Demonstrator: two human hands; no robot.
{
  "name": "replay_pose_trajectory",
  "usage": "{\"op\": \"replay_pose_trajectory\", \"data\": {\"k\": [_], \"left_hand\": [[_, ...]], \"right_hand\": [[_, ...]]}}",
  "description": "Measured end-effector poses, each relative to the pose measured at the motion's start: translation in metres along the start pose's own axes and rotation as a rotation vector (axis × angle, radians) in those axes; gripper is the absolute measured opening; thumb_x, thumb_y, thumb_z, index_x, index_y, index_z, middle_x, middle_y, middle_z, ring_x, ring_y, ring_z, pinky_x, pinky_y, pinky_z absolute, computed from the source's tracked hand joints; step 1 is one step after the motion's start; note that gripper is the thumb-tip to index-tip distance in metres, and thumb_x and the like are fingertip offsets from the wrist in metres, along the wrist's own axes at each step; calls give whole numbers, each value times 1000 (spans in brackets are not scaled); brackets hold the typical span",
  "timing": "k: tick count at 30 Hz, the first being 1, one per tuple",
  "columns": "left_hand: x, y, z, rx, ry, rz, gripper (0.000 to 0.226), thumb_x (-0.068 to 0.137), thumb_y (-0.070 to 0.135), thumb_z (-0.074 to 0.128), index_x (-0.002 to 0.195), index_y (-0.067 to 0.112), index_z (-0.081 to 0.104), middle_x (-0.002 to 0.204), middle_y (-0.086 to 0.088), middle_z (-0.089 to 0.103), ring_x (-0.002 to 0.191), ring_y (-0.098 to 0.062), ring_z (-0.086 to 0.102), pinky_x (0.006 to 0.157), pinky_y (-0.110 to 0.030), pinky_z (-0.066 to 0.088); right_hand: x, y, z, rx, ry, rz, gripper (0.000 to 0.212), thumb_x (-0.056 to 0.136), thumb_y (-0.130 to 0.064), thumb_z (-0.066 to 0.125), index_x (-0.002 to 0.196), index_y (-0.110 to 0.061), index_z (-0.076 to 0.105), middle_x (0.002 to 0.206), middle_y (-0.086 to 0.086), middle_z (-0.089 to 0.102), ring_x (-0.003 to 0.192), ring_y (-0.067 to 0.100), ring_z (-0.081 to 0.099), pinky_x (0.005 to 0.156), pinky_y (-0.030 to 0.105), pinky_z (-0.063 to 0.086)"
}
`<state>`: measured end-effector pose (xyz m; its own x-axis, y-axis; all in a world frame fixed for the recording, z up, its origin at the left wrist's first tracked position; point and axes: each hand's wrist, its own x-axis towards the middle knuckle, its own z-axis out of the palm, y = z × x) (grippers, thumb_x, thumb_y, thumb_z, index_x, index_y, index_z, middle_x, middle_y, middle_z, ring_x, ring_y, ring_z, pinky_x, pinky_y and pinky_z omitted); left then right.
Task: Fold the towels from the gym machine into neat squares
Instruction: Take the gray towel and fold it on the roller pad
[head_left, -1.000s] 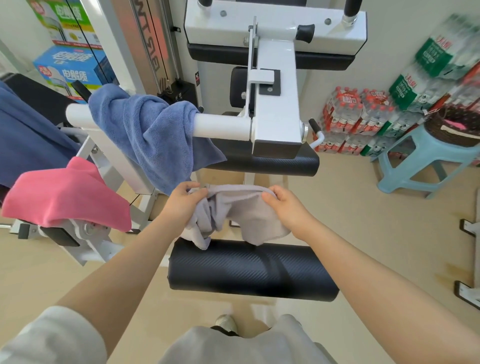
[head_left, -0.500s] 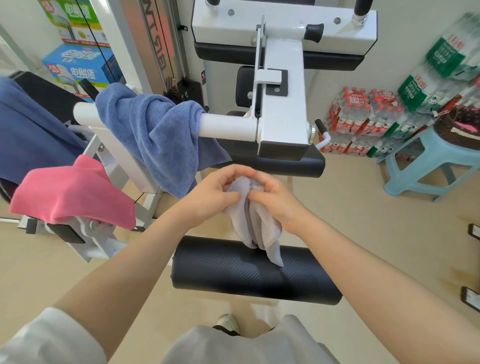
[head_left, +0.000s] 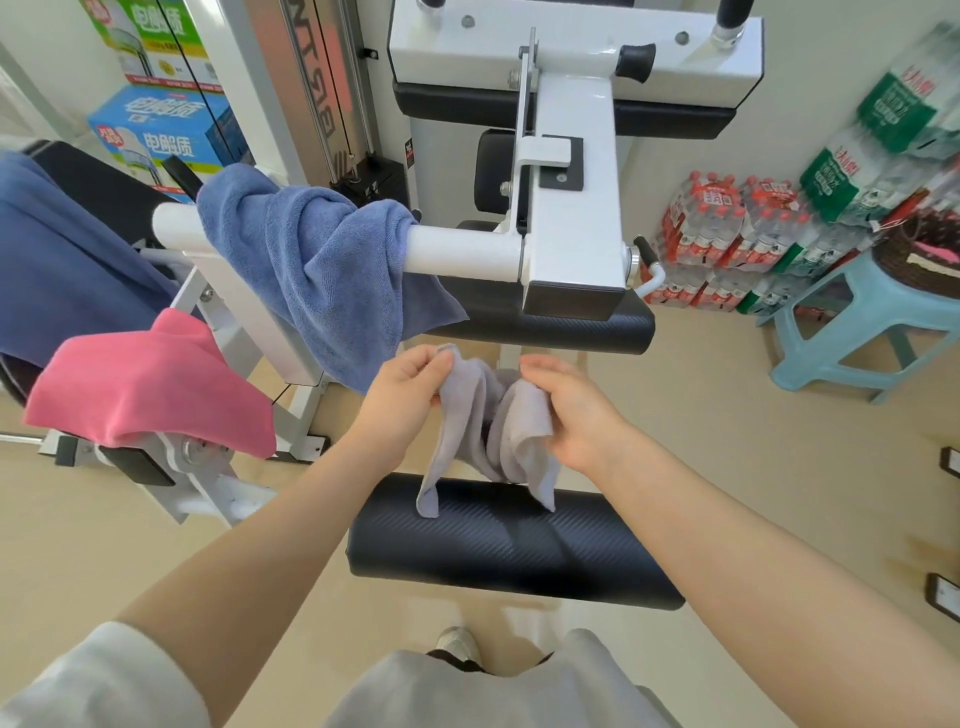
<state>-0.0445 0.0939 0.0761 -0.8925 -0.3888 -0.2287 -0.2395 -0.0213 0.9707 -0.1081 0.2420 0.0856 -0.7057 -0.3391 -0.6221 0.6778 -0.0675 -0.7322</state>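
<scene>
A small grey towel hangs bunched between my hands, above the black roller pad of the white gym machine. My left hand pinches its upper left edge. My right hand grips its right side, fingers curled into the cloth. Two loose ends dangle onto the pad. A blue towel is draped over the machine's white bar. A pink towel lies over a lower left part of the frame, with a dark blue cloth behind it.
A light blue plastic stool stands at the right, with packs of bottled water stacked along the wall behind it. Cardboard boxes sit at the back left. Beige floor spreads to the right of the machine.
My hands came together with the grey towel, then drew slightly apart again. The towel went from spread wide to bunched, hanging in two drooping ends.
</scene>
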Motion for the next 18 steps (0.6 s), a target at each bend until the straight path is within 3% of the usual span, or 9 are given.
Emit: {"op": "replay_pose_trajectory", "data": {"k": [3,6,9,11,13,16,18], "left_hand": [[-5,-3,11,-24,-33,14,21,95,19,49,79,12,62,75,1,59,72,-9,54,74,-25,47],[-5,-6,13,-35,19,39,22,94,20,50,78,20,65,68,12,62,61,2,54,58,-11,44],[-6,-9,10,-23,41,85,24,95,16,48,80,23,66,68,18,64,64,5,55,60,-10,43],[-9,-11,11,-18,29,97,23,95,15,47,85,22,66,71,17,65,67,5,57,64,-11,44],[-12,-12,12,-40,30,91,25,95,14,47,85,24,67,72,18,67,72,4,59,69,-14,47],[-12,-14,11,-102,-8,48,26,95,12,46,83,21,67,80,2,64,83,-13,56,81,-31,46],[-12,-13,10,-122,-59,20,27,96,10,43,84,16,66,85,-9,57,84,-20,49,81,-34,41]], "right_hand": [[-9,1,13,105,-222,18,21,93,0,40,99,-6,59,88,10,63,74,17,66,63,27,57],[-10,2,16,-62,-303,-103,34,87,12,37,100,-13,58,98,9,65,89,19,66,76,29,58],[-7,6,15,-418,-195,-269,21,85,1,58,87,-20,58,85,3,64,88,19,62,80,35,55],[-6,7,14,-681,-68,-430,13,81,-14,67,74,-19,57,69,-2,57,72,15,54,70,33,49],[-4,7,14,-870,13,-567,24,79,-28,70,66,-18,53,63,-6,47,63,9,44,62,28,39],[-4,8,15,-987,140,-723,31,78,-38,70,60,-19,53,80,-4,45,80,11,45,69,27,39],[-3,10,16,-1039,165,-771,34,79,-41,68,57,-22,50,88,-5,45,91,13,43,78,30,40]]}}
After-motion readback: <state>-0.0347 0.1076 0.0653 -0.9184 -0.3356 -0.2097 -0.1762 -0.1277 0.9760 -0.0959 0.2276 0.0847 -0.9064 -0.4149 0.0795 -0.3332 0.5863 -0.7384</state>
